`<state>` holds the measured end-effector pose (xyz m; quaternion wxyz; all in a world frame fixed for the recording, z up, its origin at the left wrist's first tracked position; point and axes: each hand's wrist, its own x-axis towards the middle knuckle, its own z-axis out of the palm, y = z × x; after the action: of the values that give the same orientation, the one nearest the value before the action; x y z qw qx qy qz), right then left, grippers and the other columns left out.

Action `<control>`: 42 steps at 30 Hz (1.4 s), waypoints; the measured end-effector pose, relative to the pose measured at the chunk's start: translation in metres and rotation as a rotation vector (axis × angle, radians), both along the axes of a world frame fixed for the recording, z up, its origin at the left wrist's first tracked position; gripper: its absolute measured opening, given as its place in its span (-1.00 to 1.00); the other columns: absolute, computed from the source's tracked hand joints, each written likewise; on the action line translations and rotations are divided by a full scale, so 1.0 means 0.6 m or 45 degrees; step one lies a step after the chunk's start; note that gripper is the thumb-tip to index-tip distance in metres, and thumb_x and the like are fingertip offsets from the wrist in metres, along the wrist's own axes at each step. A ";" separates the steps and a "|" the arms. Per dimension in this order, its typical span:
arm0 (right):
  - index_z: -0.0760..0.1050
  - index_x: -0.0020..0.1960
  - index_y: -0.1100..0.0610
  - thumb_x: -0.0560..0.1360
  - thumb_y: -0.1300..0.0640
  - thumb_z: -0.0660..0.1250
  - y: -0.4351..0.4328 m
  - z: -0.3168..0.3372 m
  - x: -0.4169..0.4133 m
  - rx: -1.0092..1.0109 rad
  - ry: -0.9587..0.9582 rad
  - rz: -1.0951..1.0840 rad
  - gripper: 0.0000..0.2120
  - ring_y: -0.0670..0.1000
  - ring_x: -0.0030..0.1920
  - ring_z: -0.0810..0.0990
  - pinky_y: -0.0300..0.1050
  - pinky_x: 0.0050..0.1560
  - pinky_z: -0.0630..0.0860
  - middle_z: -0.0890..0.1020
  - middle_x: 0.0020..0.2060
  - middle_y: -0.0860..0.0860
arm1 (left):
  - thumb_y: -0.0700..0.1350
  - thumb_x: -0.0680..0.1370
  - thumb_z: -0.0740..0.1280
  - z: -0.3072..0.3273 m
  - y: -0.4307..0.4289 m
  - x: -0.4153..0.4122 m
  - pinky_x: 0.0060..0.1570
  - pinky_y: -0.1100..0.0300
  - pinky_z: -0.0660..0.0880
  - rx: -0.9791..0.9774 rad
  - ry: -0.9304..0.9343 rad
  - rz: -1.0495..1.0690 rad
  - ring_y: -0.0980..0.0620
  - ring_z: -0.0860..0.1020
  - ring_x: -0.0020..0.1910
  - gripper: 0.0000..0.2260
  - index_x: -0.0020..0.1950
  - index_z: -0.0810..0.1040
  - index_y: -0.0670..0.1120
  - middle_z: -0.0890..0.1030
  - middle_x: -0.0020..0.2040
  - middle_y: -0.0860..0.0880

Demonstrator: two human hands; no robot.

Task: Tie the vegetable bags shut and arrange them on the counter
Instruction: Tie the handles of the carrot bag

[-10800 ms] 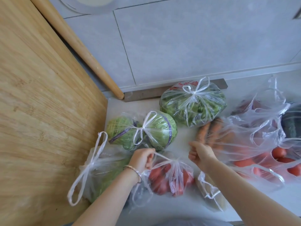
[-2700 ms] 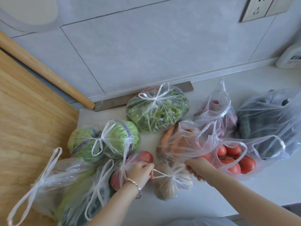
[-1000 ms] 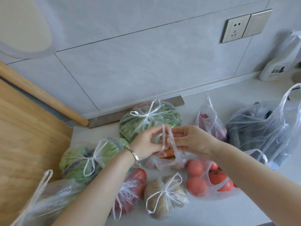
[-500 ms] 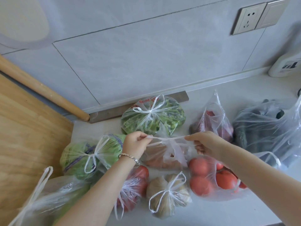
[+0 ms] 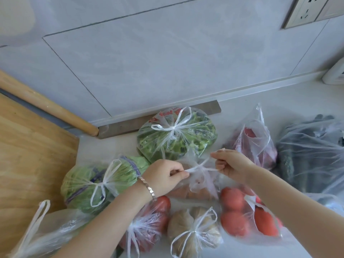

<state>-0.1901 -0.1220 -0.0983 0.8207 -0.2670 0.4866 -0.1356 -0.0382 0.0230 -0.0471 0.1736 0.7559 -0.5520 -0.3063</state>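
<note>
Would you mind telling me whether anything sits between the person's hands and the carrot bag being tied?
Nothing visible does. The left hand and right hand each already pinch a handle of the carrot bag, pulling the knot tight, with no other bag between them.

Two hands, left hand [image 5: 163, 176], right hand [image 5: 231, 165], five tied bags, four open bags, one wooden board [image 5: 28, 155] at left, one wall socket [image 5: 305, 10] upper right
</note>
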 end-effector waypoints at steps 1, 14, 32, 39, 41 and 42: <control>0.28 -0.38 0.16 0.49 0.46 0.21 -0.008 0.000 -0.002 0.006 -0.010 0.005 -0.66 -0.17 -0.65 0.25 -0.38 -0.67 0.24 0.27 -0.53 -0.03 | 0.00 0.47 0.33 -0.004 0.006 0.008 -0.35 0.26 0.34 -0.073 0.151 0.049 0.07 0.45 -0.45 -0.75 -0.40 0.53 -0.01 0.49 -0.49 0.01; 0.14 0.49 -0.03 0.24 -0.34 0.04 0.078 -0.067 -0.020 -1.531 0.840 1.294 -0.14 0.11 0.34 0.26 -0.06 0.37 0.24 0.24 0.42 0.03 | 0.35 0.31 0.34 -0.109 -0.015 -0.015 -0.06 0.09 0.50 0.455 -0.541 -0.325 -0.12 0.55 0.05 -0.10 0.45 -0.20 0.30 -0.02 0.50 -0.10; -0.16 0.50 -0.19 0.42 -0.37 0.07 0.077 -0.110 -0.002 -1.463 1.107 1.726 -0.24 0.23 0.49 0.03 0.07 0.47 0.05 -0.20 0.53 -0.01 | 0.20 0.47 0.27 -0.175 -0.015 -0.018 0.01 0.06 0.48 0.627 -0.511 -0.347 -0.15 0.52 0.10 -0.23 0.47 -0.20 0.24 -0.26 0.54 -0.04; 0.58 0.08 0.06 0.46 -0.09 0.29 0.045 -0.021 -0.008 -1.583 0.856 1.137 -0.70 -0.04 -0.03 0.46 -0.27 -0.03 0.37 0.56 -0.16 -0.06 | 0.11 0.48 0.30 -0.077 0.002 0.000 -0.49 0.29 0.28 -0.069 -0.588 -0.142 0.03 0.61 -0.30 -0.80 -0.12 0.60 0.01 0.60 -0.16 0.05; 0.50 -0.32 0.02 0.47 -0.09 0.28 0.036 0.016 -0.001 -1.571 0.862 1.100 -0.74 -0.03 -0.25 0.48 -0.21 -0.21 0.35 0.48 -0.38 -0.08 | 0.11 0.39 0.34 -0.059 0.004 0.001 -0.62 0.34 0.20 -0.252 -0.654 -0.150 0.11 0.50 -0.55 -0.75 -0.41 0.53 0.00 0.55 -0.44 0.07; 0.37 -0.42 0.01 0.47 -0.11 0.27 0.032 0.032 0.003 -1.582 0.880 1.079 -0.66 -0.03 -0.34 0.44 -0.17 -0.28 0.33 0.43 -0.44 -0.08 | 0.10 0.38 0.33 -0.051 0.004 -0.002 -0.65 0.36 0.22 -0.356 -0.651 -0.137 0.12 0.46 -0.59 -0.75 -0.45 0.51 0.01 0.52 -0.49 0.07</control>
<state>-0.1880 -0.1028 -0.0789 0.3092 -0.8594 0.4061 0.0307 -0.0394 0.0254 -0.0775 0.1148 0.7469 -0.6540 -0.0356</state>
